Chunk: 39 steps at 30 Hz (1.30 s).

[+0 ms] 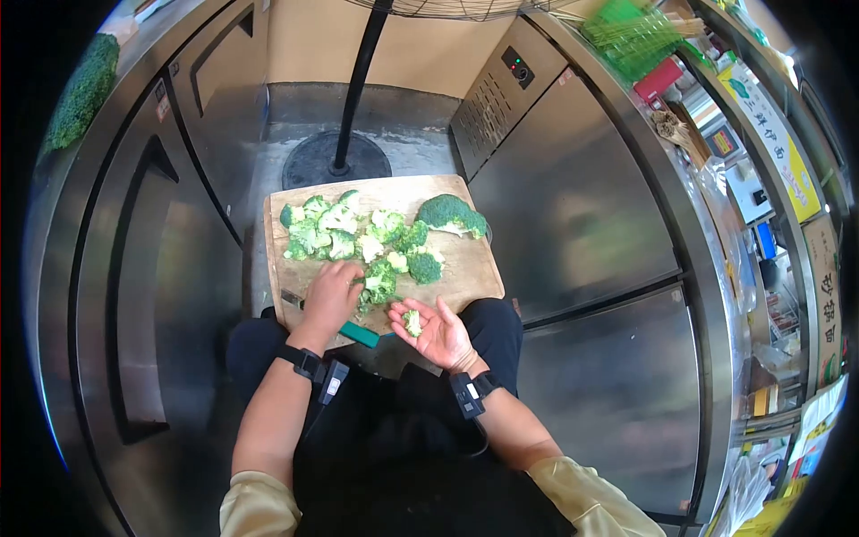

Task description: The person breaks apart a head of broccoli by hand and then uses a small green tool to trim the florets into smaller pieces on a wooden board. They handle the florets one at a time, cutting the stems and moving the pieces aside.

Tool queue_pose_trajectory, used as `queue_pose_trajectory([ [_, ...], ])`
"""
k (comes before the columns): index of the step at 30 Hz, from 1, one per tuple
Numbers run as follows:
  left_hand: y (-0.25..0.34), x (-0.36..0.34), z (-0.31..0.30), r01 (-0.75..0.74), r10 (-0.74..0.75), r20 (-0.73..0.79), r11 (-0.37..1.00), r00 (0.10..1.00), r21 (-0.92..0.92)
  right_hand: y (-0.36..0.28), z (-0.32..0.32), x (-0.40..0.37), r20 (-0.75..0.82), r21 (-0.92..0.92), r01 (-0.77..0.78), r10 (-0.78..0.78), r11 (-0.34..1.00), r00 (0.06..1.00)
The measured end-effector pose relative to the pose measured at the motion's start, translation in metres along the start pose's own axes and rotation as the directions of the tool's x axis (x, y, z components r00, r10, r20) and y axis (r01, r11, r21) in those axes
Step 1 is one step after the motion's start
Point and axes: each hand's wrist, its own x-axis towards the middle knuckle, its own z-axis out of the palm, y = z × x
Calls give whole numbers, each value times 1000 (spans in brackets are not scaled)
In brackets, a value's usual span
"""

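Lying on the palm-up right hand (pixel 434 334), fingers uncurled, just below the frame's middle, is a small pale-green broccoli piece (pixel 412 323); the left hand (pixel 333 291), further left, bends its fingers beside more bumpy green broccoli pieces (pixel 380 282) on a flat tan wooden board (pixel 472 270); it is hard to tell whether it grips one; a green-handled metal knife (pixel 360 335) is partly hidden by that hand.
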Motion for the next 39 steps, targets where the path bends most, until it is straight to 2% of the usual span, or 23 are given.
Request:
queue_pose_trajectory([
  [3, -1, -13, 9, -45, 44, 12, 993, 999, 112, 4, -32, 8, -98, -100, 38, -48, 994, 994],
  [5, 1, -18, 8, 9, -14, 34, 988, 999, 154, 4, -37, 9, -167, -167, 21, -49, 986, 985],
  [12, -16, -23, 15, 111, -113, -13, 937, 993, 331, 5, -44, 13, -207, -229, -32, -17, 973, 978],
  [18, -14, -21, 17, 76, -79, 1, 960, 997, 271, 11, -34, 13, -259, -417, -56, -60, 907, 964],
  [21, -18, -16, 24, -21, 19, 13, 973, 1000, 231, 13, -20, 14, -253, -513, -106, -32, 852, 967],
  [25, -28, -10, 34, 107, -109, 23, 992, 994, 65, 13, 11, 33, -247, -701, -190, 16, 687, 969],
  [28, -31, -7, 32, 207, -209, -45, 977, 977, -50, 9, 17, 49, -212, -666, -112, -43, 737, 976],
  [30, -33, -8, 28, 267, -276, -108, 959, 955, -95, 4, 19, 52, -199, -556, -63, -59, 829, 978],
  [32, -35, -8, 23, 271, -275, -160, 962, 948, -42, 4, 23, 50, -184, -408, -8, -74, 913, 980],
  [33, -34, -7, 20, 273, -271, -184, 962, 945, -16, 3, 23, 47, -127, -345, 11, -59, 939, 990],
  [39, -25, -9, 14, 156, -152, -70, 986, 986, 60, 13, 22, 29, -129, -209, 15, -43, 978, 991],
])
